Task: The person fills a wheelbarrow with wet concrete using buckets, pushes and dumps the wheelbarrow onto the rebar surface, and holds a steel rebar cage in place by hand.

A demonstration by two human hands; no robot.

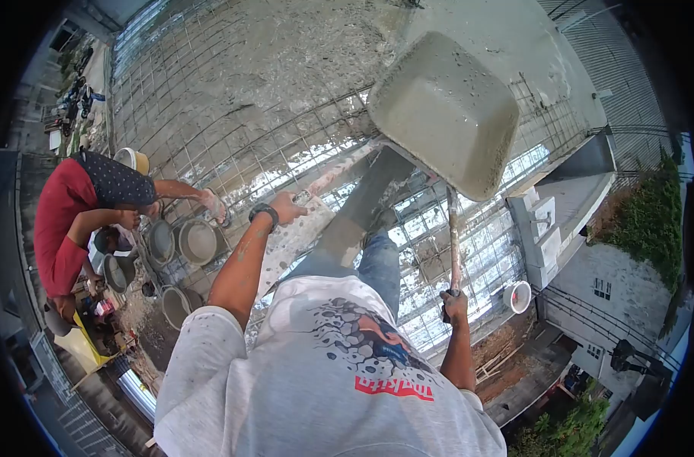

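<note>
A wheelbarrow tray [446,114], coated inside with grey cement, stands ahead of me, with its two handles running back toward my body. My left hand [288,209] is closed round the end of the left handle [343,169]. The right handle [453,236] ends in the grip of my right hand [454,305]. Beneath the left handle lies a cement-splashed board [293,247]. Steel mesh [309,137] spreads under and around the wheelbarrow.
Wet concrete [263,61] covers the far part of the slab. At the left a person in a red shirt [57,221] bends near several buckets [198,242], with another person partly visible lower down. A white bucket [517,297] sits by the right edge.
</note>
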